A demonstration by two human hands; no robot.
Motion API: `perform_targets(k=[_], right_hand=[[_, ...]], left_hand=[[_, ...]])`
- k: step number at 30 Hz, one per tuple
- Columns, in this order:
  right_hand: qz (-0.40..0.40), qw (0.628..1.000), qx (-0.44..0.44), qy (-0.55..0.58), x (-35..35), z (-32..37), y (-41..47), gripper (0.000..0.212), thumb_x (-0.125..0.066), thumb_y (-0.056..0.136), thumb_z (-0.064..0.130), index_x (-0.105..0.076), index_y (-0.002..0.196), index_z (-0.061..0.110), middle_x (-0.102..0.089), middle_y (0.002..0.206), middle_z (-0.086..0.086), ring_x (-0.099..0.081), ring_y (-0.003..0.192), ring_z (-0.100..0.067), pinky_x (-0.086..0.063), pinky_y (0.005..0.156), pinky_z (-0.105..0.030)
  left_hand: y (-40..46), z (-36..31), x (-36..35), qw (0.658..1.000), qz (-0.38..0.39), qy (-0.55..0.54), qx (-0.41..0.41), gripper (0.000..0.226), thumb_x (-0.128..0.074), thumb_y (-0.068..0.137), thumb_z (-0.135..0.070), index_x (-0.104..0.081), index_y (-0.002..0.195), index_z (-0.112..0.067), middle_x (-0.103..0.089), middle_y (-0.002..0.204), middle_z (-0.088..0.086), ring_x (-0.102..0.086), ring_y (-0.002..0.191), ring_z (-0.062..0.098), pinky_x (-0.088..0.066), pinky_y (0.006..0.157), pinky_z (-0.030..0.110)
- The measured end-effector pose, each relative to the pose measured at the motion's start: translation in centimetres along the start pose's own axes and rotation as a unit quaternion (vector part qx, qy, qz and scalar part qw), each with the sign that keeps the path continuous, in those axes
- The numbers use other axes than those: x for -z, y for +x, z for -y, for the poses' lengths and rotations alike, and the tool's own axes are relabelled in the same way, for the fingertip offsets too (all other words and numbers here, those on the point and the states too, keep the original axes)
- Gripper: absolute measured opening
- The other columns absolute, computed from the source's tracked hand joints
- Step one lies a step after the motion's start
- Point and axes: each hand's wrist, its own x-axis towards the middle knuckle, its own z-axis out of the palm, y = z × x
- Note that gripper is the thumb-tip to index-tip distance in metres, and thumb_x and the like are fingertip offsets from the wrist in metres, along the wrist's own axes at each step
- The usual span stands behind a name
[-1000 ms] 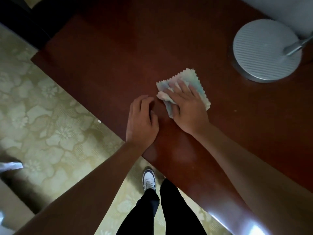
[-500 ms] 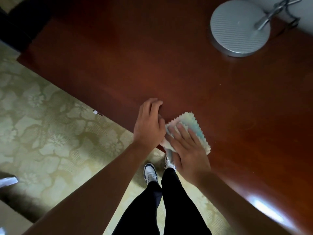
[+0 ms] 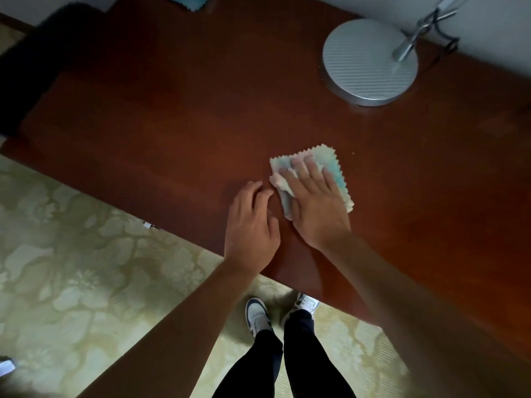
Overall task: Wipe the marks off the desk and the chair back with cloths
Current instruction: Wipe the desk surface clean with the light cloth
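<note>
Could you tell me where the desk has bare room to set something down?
Bare wood runs across the desk between the lamp base and its left end. Crowded near the front edge: the right hand presses the cloth beside the left hand.

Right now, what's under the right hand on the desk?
A pale cloth with zigzag edges lies flat on the desk, pressed by the right hand. Any marks beneath the cloth are covered.
</note>
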Motion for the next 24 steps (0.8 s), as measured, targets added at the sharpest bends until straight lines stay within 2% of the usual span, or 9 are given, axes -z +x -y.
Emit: perform_targets(k=[2,5,8,11,13,15,17,20,24], right_hand=[[-0.012,1.000,-0.023,0.012,0.5,-1.6,1.1,0.060,-0.017,0.095,0.037,-0.034,0.150,0.022,-0.024,0.160,-0.002,-0.011,0.150,-0.023,-0.008,0.122,-0.042],[-0.051,0.991,-0.117,0.028,1.3,-5.6,1.7,0.051,-0.030,0.100,0.026,-0.031,0.151,0.025,-0.023,0.161,-0.001,-0.009,0.151,-0.020,-0.008,0.123,-0.041],[-0.086,0.968,-0.234,0.026,2.4,-9.9,-1.3,0.050,-0.036,0.102,0.023,-0.032,0.151,0.026,-0.025,0.160,-0.002,-0.012,0.150,-0.021,-0.010,0.122,-0.042],[-0.073,0.950,-0.304,0.021,3.1,-11.5,-4.1,0.049,-0.034,0.102,0.023,-0.032,0.151,0.021,-0.024,0.160,-0.005,-0.010,0.150,-0.024,-0.010,0.122,-0.044],[-0.044,0.952,-0.304,0.014,3.2,-10.4,-3.8,0.052,-0.023,0.101,0.030,-0.029,0.152,0.023,-0.019,0.162,-0.006,-0.006,0.151,-0.026,-0.007,0.121,-0.045],[-0.028,0.971,-0.237,0.008,3.0,-7.8,-2.4,0.063,-0.008,0.093,0.039,-0.029,0.152,0.028,-0.017,0.162,-0.004,-0.005,0.151,-0.026,-0.006,0.121,-0.044],[-0.034,0.983,-0.179,0.014,2.5,-5.5,-1.4,0.067,-0.004,0.092,0.042,-0.034,0.150,0.026,-0.021,0.161,-0.003,-0.007,0.151,-0.025,-0.007,0.121,-0.044],[-0.036,0.983,-0.182,0.010,2.5,-6.5,-1.2,0.062,-0.009,0.095,0.041,-0.035,0.149,0.026,-0.023,0.160,-0.001,-0.009,0.151,-0.021,-0.007,0.122,-0.042],[-0.052,0.966,-0.252,0.025,2.9,-10.5,-2.3,0.049,-0.032,0.102,0.027,-0.030,0.151,0.027,-0.017,0.162,0.000,-0.004,0.151,-0.020,-0.004,0.123,-0.042]], left_hand=[[1.1,-0.7,-0.6,1.000,0.016,0.002,-0.017,0.040,-0.053,0.083,-0.007,-0.060,0.122,-0.004,-0.053,0.136,0.015,-0.045,0.134,0.031,-0.037,0.111,0.043],[2.5,-1.7,-1.2,0.999,0.029,0.013,-0.030,0.039,-0.058,0.085,-0.006,-0.060,0.123,-0.005,-0.053,0.137,0.014,-0.043,0.136,0.030,-0.036,0.110,0.042],[3.4,-2.7,-1.8,0.998,0.044,0.020,-0.037,0.037,-0.055,0.088,-0.008,-0.060,0.125,-0.005,-0.052,0.139,0.013,-0.041,0.139,0.030,-0.034,0.114,0.043],[3.7,-3.5,-2.5,0.998,0.047,0.028,-0.042,0.038,-0.048,0.089,-0.009,-0.059,0.125,-0.004,-0.051,0.140,0.016,-0.039,0.140,0.032,-0.032,0.117,0.046],[3.6,-4.0,-2.8,0.998,0.046,0.030,-0.038,0.044,-0.036,0.089,-0.015,-0.057,0.126,-0.004,-0.049,0.141,0.017,-0.037,0.141,0.033,-0.029,0.119,0.047],[3.4,-4.2,-3.1,0.997,0.046,0.049,-0.046,0.051,-0.028,0.088,-0.019,-0.056,0.129,-0.006,-0.047,0.143,0.017,-0.035,0.142,0.033,-0.025,0.121,0.046],[3.2,-4.0,-3.3,0.994,0.047,0.071,-0.068,0.053,-0.028,0.086,-0.019,-0.056,0.129,-0.007,-0.047,0.143,0.019,-0.035,0.142,0.034,-0.027,0.120,0.047],[3.2,-3.8,-3.5,0.993,0.043,0.077,-0.079,0.052,-0.031,0.085,-0.017,-0.057,0.128,-0.006,-0.048,0.141,0.019,-0.037,0.141,0.035,-0.030,0.118,0.049],[3.1,-4.0,-3.5,0.995,0.038,0.064,-0.072,0.051,-0.030,0.088,-0.018,-0.058,0.128,-0.005,-0.049,0.141,0.019,-0.038,0.141,0.033,-0.028,0.119,0.047]])
